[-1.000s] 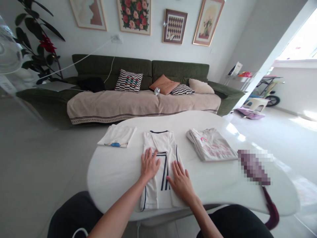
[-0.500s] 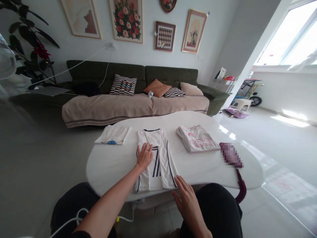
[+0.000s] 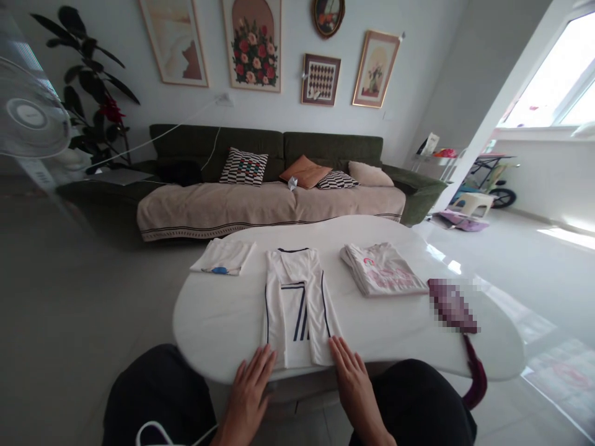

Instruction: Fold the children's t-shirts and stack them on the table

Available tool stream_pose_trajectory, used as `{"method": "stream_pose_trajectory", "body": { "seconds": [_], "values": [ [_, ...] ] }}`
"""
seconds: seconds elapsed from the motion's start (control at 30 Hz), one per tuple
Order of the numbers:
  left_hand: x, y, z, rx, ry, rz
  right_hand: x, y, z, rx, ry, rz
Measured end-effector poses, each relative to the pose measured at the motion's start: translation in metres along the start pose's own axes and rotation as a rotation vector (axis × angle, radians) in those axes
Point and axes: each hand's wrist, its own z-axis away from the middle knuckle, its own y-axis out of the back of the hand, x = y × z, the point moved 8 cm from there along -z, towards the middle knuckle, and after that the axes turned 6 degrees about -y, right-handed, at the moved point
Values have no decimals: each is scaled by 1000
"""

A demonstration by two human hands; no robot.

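Note:
A white jersey (image 3: 294,310) with navy trim and a navy number lies on the table, its sides folded inward into a long strip. My left hand (image 3: 251,387) is at the jersey's near left corner, fingers stretched out and fingertips on or just over the hem. At the near right corner, my right hand (image 3: 353,381) lies with its fingers straight, the tips touching the cloth's edge. Neither hand grips anything.
The white oval table (image 3: 218,328) also bears a folded white garment (image 3: 225,255) at left, a folded stack of pink-printed clothes (image 3: 383,269) at right, and a blurred-out purple item (image 3: 452,305). Beyond stands a sofa (image 3: 269,207); a fan (image 3: 30,114) is at far left.
My left hand has moved from the jersey's upper middle down to its near left corner. My right hand stays by the near right corner. The view has shifted slightly.

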Motion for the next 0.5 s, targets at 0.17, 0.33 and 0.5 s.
{"method": "stream_pose_trajectory", "body": {
  "seconds": [0.17,0.33,0.5],
  "values": [
    [2,9,-8,93,-45,16,-7,20,-5,120,69,-53],
    [13,31,-10,68,-124,109,-12,45,3,158,147,-119],
    [28,48,4,-90,-145,205,-14,62,23,-134,243,-189]
  ]
}}
